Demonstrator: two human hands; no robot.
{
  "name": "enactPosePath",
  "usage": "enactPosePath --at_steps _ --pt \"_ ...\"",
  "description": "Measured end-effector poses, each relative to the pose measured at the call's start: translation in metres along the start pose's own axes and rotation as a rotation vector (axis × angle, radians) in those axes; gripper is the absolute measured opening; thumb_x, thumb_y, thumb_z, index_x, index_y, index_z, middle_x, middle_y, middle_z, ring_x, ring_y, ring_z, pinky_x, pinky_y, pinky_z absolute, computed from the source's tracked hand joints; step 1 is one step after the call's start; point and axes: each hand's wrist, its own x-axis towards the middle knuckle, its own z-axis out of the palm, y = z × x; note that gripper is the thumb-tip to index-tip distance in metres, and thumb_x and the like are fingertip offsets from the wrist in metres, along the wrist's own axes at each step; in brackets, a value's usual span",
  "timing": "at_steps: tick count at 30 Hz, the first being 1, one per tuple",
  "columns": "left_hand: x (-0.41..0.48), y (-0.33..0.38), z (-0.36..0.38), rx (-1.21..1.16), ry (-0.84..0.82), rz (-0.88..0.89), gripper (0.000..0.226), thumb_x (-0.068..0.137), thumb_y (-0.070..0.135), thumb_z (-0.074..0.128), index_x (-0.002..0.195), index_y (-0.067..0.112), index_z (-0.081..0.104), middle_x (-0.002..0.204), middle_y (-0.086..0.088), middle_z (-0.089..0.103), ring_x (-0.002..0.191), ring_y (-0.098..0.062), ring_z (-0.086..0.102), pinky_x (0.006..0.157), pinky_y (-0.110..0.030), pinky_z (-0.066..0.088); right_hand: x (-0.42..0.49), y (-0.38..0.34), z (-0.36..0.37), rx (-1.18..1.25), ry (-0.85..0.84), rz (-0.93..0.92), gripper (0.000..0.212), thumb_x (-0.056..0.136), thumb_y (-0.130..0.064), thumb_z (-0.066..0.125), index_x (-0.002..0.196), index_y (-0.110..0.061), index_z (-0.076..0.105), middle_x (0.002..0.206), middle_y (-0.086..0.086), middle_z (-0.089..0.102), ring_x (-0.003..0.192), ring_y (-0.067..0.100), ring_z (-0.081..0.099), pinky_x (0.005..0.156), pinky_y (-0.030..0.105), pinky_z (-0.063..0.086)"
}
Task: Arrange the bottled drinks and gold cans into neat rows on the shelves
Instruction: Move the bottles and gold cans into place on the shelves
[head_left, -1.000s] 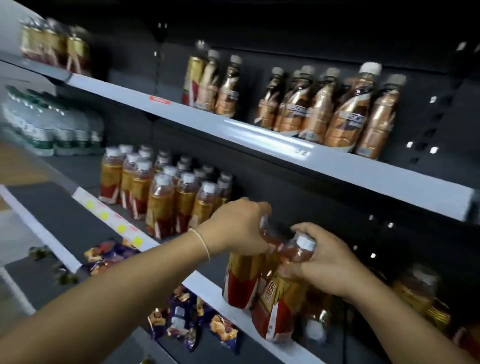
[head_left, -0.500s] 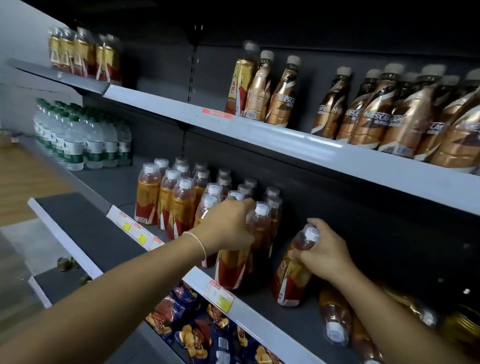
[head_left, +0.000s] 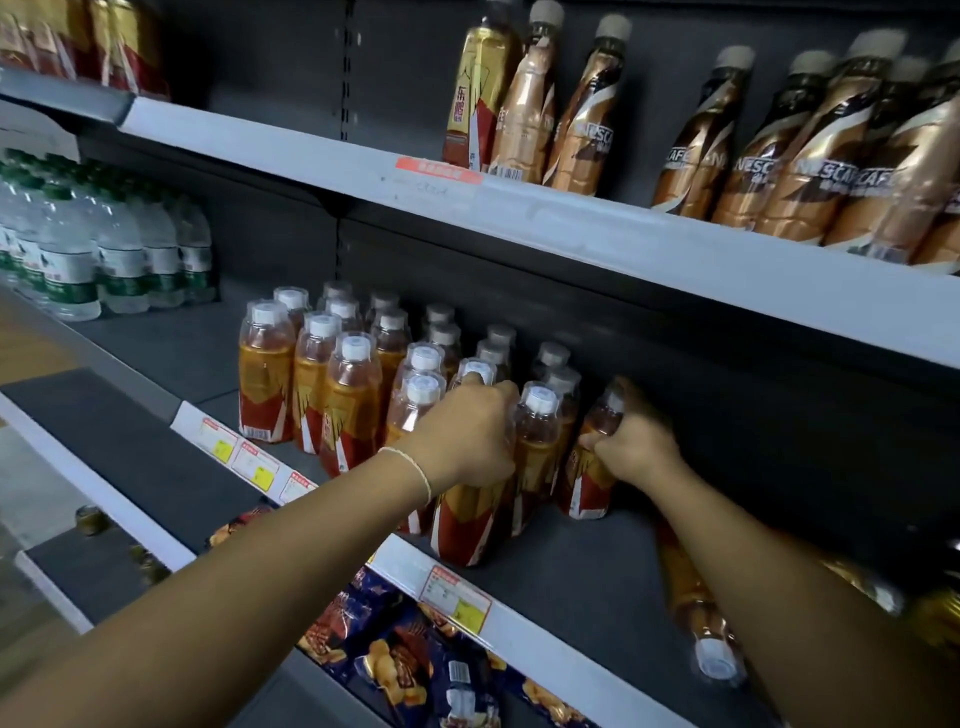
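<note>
Several orange drink bottles (head_left: 311, 384) with white caps and red-gold labels stand in rows on the middle shelf (head_left: 571, 566). My left hand (head_left: 467, 441) grips the front bottle (head_left: 465, 525) of a row near its shoulder. My right hand (head_left: 631, 444) grips another upright bottle (head_left: 587, 483) just right of the rows, its cap hidden by my fingers. One more orange bottle (head_left: 698, 623) lies on its side under my right forearm. Gold cans (head_left: 124, 47) stand at the top left shelf, and one gold can (head_left: 478, 88) stands beside the brown coffee bottles (head_left: 810, 150).
Water bottles (head_left: 104, 254) fill the left of the middle shelf. The white upper shelf edge (head_left: 545, 213) overhangs the rows closely. Snack packets (head_left: 405, 660) lie on the shelf below. Dark shelf floor stretches to the right of my right hand.
Both hands have pushed their bottles back and left against the standing rows. The bottle in my right hand now stands upright beside the row; the view has moved closer.
</note>
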Motion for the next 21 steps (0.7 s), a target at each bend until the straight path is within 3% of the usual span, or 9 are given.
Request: enactPosePath --at_steps 3,7,10,15,18,21 --pt "0.001 0.002 0.002 0.018 -0.022 -0.002 0.039 0.077 0.012 0.059 0.115 0.016 0.048 0.11 -0.009 0.038 0.09 -0.029 0.053 0.066 -0.029 0.041 0.014 0.0 0.002 0.054 0.017 -0.012 0.09 0.074 -0.018 0.085 0.15 -0.023 0.037 0.143 0.005 0.054 0.127 0.026 0.053 0.1 0.026 0.041" --pt "0.0 0.0 0.003 0.013 -0.086 0.014 0.049 0.074 0.005 0.059 0.117 0.019 0.04 0.11 -0.008 0.034 0.083 -0.025 0.045 0.058 -0.026 0.038 0.029 -0.006 0.008 0.089 -0.013 -0.011 0.098 0.071 -0.015 0.088 0.152 -0.025 0.034 0.147 0.001 0.051 0.132 0.022 0.05 0.105 0.025 0.036" --pt "-0.003 -0.005 0.0 -0.002 -0.124 -0.009 0.064 0.072 0.003 0.062 0.127 0.022 0.036 0.118 -0.007 0.033 0.081 -0.021 0.046 0.054 -0.021 0.037 0.034 -0.005 0.009 0.116 0.005 -0.005 0.096 0.07 -0.014 0.088 0.15 -0.026 0.036 0.146 0.002 0.051 0.131 0.025 0.05 0.105 0.028 0.037" --pt "-0.006 0.0 0.0 0.007 -0.142 -0.024 0.067 0.07 -0.003 0.058 0.127 0.021 0.034 0.119 -0.007 0.03 0.068 -0.014 0.036 0.048 -0.019 0.032 0.026 0.0 0.021 0.223 0.123 -0.026 0.084 0.074 -0.009 0.081 0.142 -0.033 0.038 0.142 0.011 0.043 0.126 0.029 0.048 0.104 0.033 0.039" --pt "-0.009 0.002 0.0 0.025 -0.144 -0.036 0.069 0.069 -0.003 0.06 0.127 0.023 0.033 0.115 -0.005 0.03 0.073 -0.015 0.038 0.05 -0.019 0.034 0.02 0.002 0.021 0.208 0.086 -0.071 0.089 0.075 -0.012 0.076 0.148 -0.034 0.031 0.145 0.013 0.041 0.131 0.032 0.044 0.11 0.038 0.039" --pt "-0.013 0.003 -0.001 0.085 -0.13 -0.027 0.072 0.068 0.002 0.062 0.128 0.025 0.031 0.11 -0.002 0.03 0.092 -0.023 0.04 0.061 -0.025 0.04 0.016 0.002 0.012 0.156 -0.01 -0.121 0.091 0.079 -0.02 0.07 0.154 -0.034 0.021 0.152 0.009 0.038 0.137 0.03 0.04 0.113 0.041 0.037"
